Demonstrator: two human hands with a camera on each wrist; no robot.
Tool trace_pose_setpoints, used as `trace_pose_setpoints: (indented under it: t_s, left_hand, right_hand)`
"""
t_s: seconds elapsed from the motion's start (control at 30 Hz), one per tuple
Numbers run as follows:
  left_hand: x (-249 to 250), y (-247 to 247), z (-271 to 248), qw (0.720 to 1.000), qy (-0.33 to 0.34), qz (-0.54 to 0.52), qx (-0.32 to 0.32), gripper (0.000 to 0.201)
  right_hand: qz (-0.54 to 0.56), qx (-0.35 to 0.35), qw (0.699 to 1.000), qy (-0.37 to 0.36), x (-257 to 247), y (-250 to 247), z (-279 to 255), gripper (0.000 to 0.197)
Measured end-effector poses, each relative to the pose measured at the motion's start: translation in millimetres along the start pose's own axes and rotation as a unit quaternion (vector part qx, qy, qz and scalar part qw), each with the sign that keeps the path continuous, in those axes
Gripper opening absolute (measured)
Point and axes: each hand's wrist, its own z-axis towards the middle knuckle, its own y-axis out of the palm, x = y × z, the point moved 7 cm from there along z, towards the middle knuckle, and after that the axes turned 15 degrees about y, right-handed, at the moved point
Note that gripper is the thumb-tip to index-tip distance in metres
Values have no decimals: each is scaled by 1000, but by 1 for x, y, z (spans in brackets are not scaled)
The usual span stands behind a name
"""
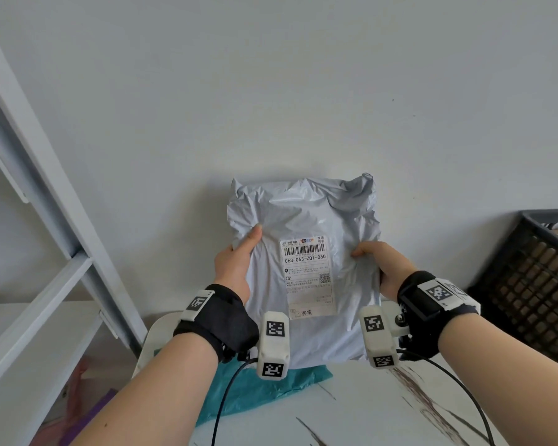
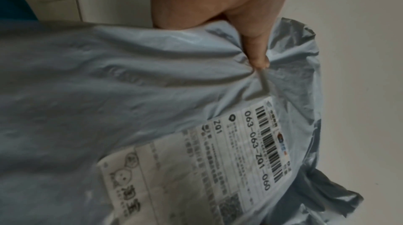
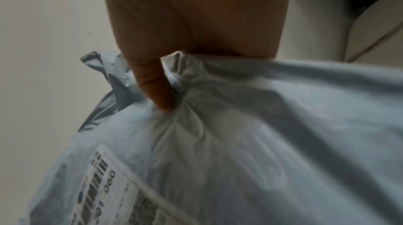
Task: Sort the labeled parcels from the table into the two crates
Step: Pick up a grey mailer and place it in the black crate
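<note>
I hold a pale grey plastic parcel upright in front of me, above the white table. Its white shipping label faces me and reads 063-063-ZQ1-060. My left hand grips the parcel's left edge, thumb on the front. My right hand pinches the right edge. The left wrist view shows the thumb pressed into the grey parcel near its label. In the right wrist view a thumb digs into the bunched plastic of the parcel.
A teal parcel lies on the table under my wrists. A dark crate with latticed walls stands at the right. A white shelf frame rises at the left, and a plain wall is behind.
</note>
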Motion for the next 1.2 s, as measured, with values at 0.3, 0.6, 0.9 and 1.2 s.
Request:
trace_pose_setpoints:
  t_s: [0.3, 0.6, 0.9, 1.2]
  left_hand:
    - [-28, 17, -8, 998, -35, -50, -18, 57]
    - [-56, 71, -41, 996, -66, -21, -64, 35]
    - [-24, 115, -80, 992, -25, -4, -120, 46]
    - [3, 194, -159, 986, 14, -32, -163, 47]
  right_hand:
    - [-64, -49, 997, 14, 46, -21, -23, 43]
    - [-53, 67, 996, -3, 86, -82, -53, 51]
    - [29, 111, 992, -44, 86, -138, -91, 52]
    - [67, 123, 985, -99, 80, -231, -161, 36]
